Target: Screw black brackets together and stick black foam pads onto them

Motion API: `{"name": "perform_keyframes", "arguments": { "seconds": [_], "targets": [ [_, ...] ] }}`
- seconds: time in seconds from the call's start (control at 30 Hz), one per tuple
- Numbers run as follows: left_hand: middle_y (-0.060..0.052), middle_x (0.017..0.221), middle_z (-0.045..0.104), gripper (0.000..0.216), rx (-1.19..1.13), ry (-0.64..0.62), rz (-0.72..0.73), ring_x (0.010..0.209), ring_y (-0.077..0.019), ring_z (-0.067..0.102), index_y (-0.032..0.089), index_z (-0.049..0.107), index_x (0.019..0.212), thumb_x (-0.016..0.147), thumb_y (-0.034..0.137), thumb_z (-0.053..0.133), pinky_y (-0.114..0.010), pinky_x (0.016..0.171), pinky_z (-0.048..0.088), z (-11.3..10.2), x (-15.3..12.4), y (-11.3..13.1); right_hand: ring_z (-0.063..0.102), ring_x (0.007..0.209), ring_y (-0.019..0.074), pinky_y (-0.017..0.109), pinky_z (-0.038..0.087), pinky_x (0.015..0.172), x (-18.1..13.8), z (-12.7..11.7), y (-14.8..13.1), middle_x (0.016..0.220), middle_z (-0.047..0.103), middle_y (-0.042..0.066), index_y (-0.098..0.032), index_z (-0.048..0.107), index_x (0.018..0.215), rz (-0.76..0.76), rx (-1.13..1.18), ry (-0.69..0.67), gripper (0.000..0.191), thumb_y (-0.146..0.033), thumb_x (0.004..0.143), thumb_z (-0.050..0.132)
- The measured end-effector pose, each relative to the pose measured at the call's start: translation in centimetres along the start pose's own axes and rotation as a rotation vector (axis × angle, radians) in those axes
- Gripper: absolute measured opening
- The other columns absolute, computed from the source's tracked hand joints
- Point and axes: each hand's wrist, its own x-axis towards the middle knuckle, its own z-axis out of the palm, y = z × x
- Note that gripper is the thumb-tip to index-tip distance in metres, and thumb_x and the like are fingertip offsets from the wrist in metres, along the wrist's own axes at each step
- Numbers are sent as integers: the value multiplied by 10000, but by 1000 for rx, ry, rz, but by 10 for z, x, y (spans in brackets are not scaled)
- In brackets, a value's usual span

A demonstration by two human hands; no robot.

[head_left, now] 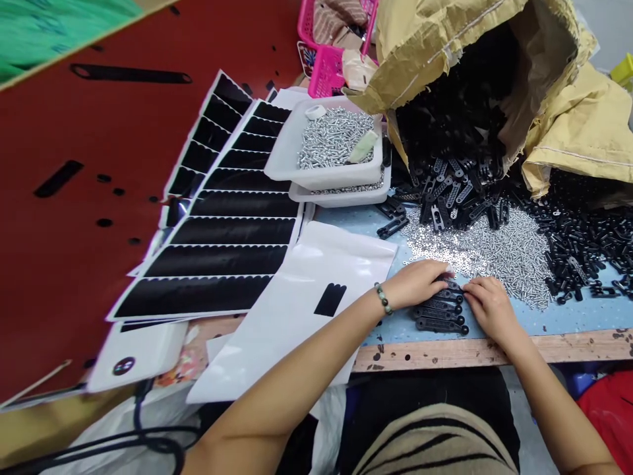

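A pale blue surface (573, 320) with a worn wooden edge carries a silver screw pile (519, 254), and everything else can be placed from that. Directly left of the screw pile, running into it, lie small silver nuts (435, 244); to its right is a heap of small black parts (593, 231). Beyond it a yellow paper sack (440, 39) gapes open, with larger black pieces (457, 188) spilled from its mouth down to the pile's far side. Farther left of the pile stand two stacked white tubs, the upper tub (341, 177) holding more screws, and past them are sheets of black strips (232, 231) beside a red board (49, 264). The row of slim black links (440, 315) lies on the near-left side of the screw pile, side by side. The left hand (418, 282) (a beaded bracelet (383, 300) circles that wrist) has its fingers bent over the left end of the farthest links; whether it grips them I cannot tell. The right hand (489, 303) has thumb and forefinger pinched together at the farthest link's right end.
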Motion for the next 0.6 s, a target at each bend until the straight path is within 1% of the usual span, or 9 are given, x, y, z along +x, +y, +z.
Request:
{"name": "perform_keyframes", "arguments": {
  "seconds": [0.1, 0.17, 0.23, 0.27, 0.33, 0.37, 0.43, 0.5, 0.6],
  "targets": [
    [-20, 946, 678, 73, 9, -21, -4, 897, -196, 607, 192, 614, 912, 866, 213, 562, -287, 751, 429, -2, -3, 0, 577, 918, 223, 380, 452, 811, -1, -12, 10, 979, 653, 70, -234, 635, 1046, 11, 31, 1, 200, -286, 935, 479],
    [-26, 942, 662, 80, 29, -3, 22, 874, -193, 604, 188, 612, 909, 874, 228, 552, -285, 727, 433, -5, -1, 1, 572, 950, 232, 388, 459, 831, -2, -25, 28, 1025, 629, 102, -210, 599, 1122, 108, -5, 131, 263, -316, 946, 435],
    [-36, 965, 636, 119, 49, 79, 60, 867, -185, 594, 184, 608, 945, 899, 235, 510, -285, 719, 440, -8, 11, 6, 556, 974, 258, 417, 453, 851, -1, -40, 53, 1060, 598, 147, -165, 570, 1175, 275, -132, 289, 336, -351, 942, 415],
    [-40, 986, 623, 146, 64, 135, 85, 885, -181, 588, 185, 603, 983, 913, 224, 482, -289, 737, 444, -8, 21, 11, 545, 982, 277, 438, 443, 863, 0, -46, 66, 1067, 588, 165, -145, 572, 1176, 345, -215, 317, 368, -379, 926, 436],
    [-48, 1040, 606, 198, 112, 229, 139, 964, -183, 566, 188, 586, 1070, 923, 190, 453, -307, 816, 442, -4, 50, 25, 532, 978, 297, 454, 432, 865, 3, -54, 87, 1037, 589, 176, -124, 600, 1131, 413, -318, 269, 394, -415, 892, 482],
    [-54, 1066, 603, 207, 149, 244, 165, 1007, -191, 551, 184, 580, 1092, 921, 188, 465, -324, 861, 431, -1, 66, 34, 534, 962, 294, 447, 433, 863, 5, -55, 95, 1007, 597, 168, -126, 618, 1095, 417, -330, 233, 378, -414, 884, 491],
    [-71, 1107, 600, 181, 215, 236, 194, 1061, -228, 521, 175, 597, 1056, 886, 215, 547, -377, 913, 406, 9, 100, 51, 548, 896, 266, 417, 445, 844, 9, -53, 102, 933, 611, 141, -140, 644, 1011, 404, -304, 204, 317, -380, 892, 477],
    [-83, 1065, 611, 149, 236, 231, 205, 1054, -253, 516, 160, 620, 981, 837, 197, 614, -408, 913, 397, 19, 126, 65, 556, 837, 243, 395, 457, 823, 12, -49, 104, 876, 618, 119, -152, 655, 945, 385, -264, 225, 277, -338, 902, 455],
    [-83, 980, 619, 64, 227, 243, 202, 1008, -254, 525, 149, 637, 882, 837, 146, 593, -420, 891, 399, 31, 147, 71, 560, 844, 241, 394, 466, 816, 11, -46, 104, 860, 624, 110, -165, 670, 893, 359, -232, 283, 257, -315, 899, 461]
  ]
}}
